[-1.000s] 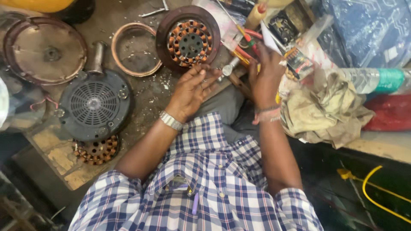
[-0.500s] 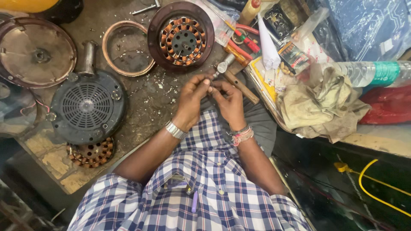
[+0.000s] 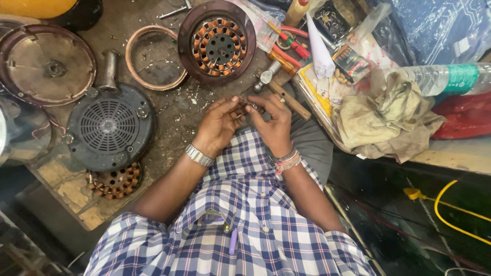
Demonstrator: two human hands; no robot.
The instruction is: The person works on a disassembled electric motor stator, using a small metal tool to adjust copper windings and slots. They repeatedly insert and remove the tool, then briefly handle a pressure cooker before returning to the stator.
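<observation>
My left hand [image 3: 219, 125], with a metal watch on its wrist, and my right hand [image 3: 274, 122], with thread bands on its wrist, meet close in front of my checked shirt. Both pinch a small dark part [image 3: 245, 108] between their fingertips; what it is stays too small to tell. Just beyond the hands a hammer [image 3: 279, 88] with a wooden handle lies on the dirty work surface. Farther off sits a round motor stator with copper windings [image 3: 220, 43].
A black vented motor cover [image 3: 110, 125], a second copper-wound stator [image 3: 116, 181], a brown ring [image 3: 153, 59] and a round lid [image 3: 46, 64] lie at the left. At the right are red pliers [image 3: 289, 51], a crumpled rag [image 3: 383, 117], a water bottle [image 3: 445, 76] and a yellow cable [image 3: 450, 214].
My right hand has drawn back from the tools at the right and joined my left hand near my chest. Both hands now hold the small part together.
</observation>
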